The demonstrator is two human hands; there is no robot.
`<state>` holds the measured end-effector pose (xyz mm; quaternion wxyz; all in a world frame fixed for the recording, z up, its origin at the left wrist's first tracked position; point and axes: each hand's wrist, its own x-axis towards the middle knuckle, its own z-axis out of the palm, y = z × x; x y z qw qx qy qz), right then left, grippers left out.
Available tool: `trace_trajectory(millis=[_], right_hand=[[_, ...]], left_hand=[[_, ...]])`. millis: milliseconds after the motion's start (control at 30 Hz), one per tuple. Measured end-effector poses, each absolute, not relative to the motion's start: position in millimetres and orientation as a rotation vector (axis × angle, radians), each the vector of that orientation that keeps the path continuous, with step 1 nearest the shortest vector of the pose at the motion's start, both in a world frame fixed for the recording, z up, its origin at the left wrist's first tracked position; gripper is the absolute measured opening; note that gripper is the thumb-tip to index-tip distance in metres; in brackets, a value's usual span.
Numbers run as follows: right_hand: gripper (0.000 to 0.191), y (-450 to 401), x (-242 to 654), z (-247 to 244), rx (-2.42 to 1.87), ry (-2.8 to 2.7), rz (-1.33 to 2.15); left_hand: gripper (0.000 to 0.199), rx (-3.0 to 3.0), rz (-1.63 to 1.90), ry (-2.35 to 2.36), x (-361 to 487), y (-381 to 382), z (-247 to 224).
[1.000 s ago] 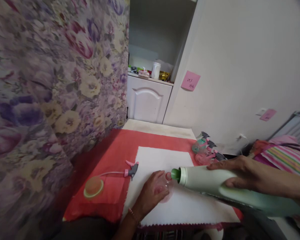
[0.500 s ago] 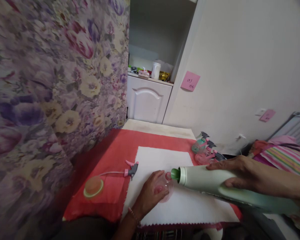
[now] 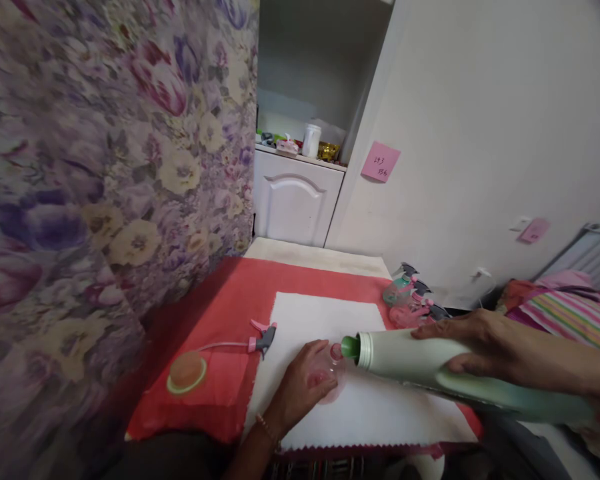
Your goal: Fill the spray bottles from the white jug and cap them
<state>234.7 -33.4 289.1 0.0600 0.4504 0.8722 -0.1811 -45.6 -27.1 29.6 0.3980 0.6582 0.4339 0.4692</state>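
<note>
My left hand (image 3: 305,383) is wrapped round a small clear pink bottle (image 3: 334,381) that stands on a white cloth (image 3: 380,417). In my right hand (image 3: 485,347) is a large pale green bottle (image 3: 410,357), tilted nearly flat. Its green spout points left, right by the small bottle's pink neck. Whether liquid is flowing cannot be made out. A pink and grey spray head (image 3: 263,339) with a thin tube lies at the cloth's left edge. The tube reaches to an orange and pale green round cap (image 3: 187,373).
Several spray bottles (image 3: 403,290) stand at the table's back right corner. The table has a red cover (image 3: 220,300). A flowered curtain (image 3: 130,167) hangs at the left, and a striped cloth (image 3: 575,313) lies at the right.
</note>
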Motion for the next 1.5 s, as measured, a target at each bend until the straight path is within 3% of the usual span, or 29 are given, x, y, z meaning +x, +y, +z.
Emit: trace_trajectory(millis=[1500], right_hand=[[0.047,-33.9,233.5,291.7,1.243,2.711,-0.499]], left_hand=[[0.056,1.587,1.221,1.083,-44.2,-29.9,31.5]])
